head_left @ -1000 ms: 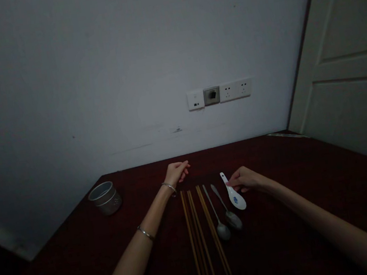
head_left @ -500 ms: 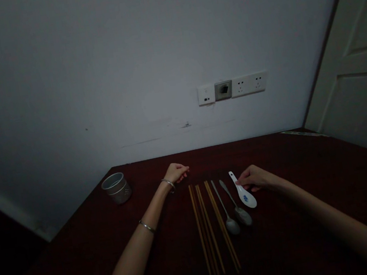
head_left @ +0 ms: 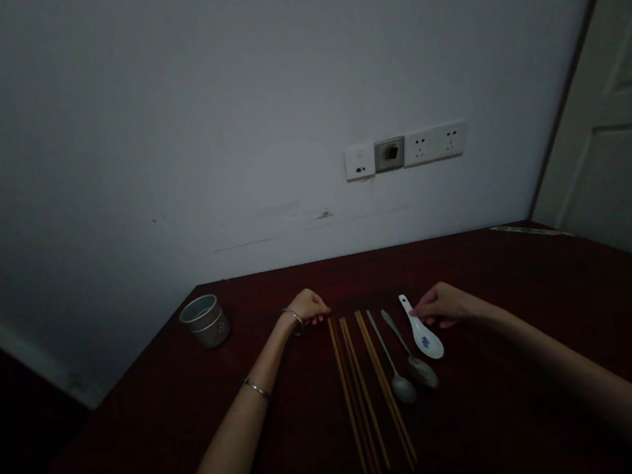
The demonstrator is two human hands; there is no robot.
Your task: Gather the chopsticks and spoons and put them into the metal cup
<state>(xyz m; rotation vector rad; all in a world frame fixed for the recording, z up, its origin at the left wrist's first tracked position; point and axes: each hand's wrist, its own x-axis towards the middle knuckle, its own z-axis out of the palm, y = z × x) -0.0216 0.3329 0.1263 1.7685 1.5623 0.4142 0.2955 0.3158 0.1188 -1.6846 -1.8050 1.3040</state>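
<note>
My right hand [head_left: 443,305] pinches the handle of a white ceramic soup spoon [head_left: 426,339] with a blue mark in its bowl; the spoon lies on the dark red table. My left hand [head_left: 310,306] is closed, its fingertips at the upper end of the leftmost wooden chopsticks [head_left: 349,398]. Whether it grips one cannot be made out. More chopsticks [head_left: 387,393] lie alongside, pointing toward me. Between these and the soup spoon are a thin metal spoon [head_left: 403,389] and a larger metal spoon [head_left: 422,371], side by side.
A grey metal cup-like holder [head_left: 210,324] stands at the table's back left. The table [head_left: 473,253] meets a pale wall with sockets [head_left: 433,144] above it. A flat strip [head_left: 529,230] lies at the back right, near a panelled door [head_left: 623,143].
My left hand has come down toward me to the chopsticks' upper ends. My right hand keeps its pinch on the soup spoon. The whole view has shifted slightly.
</note>
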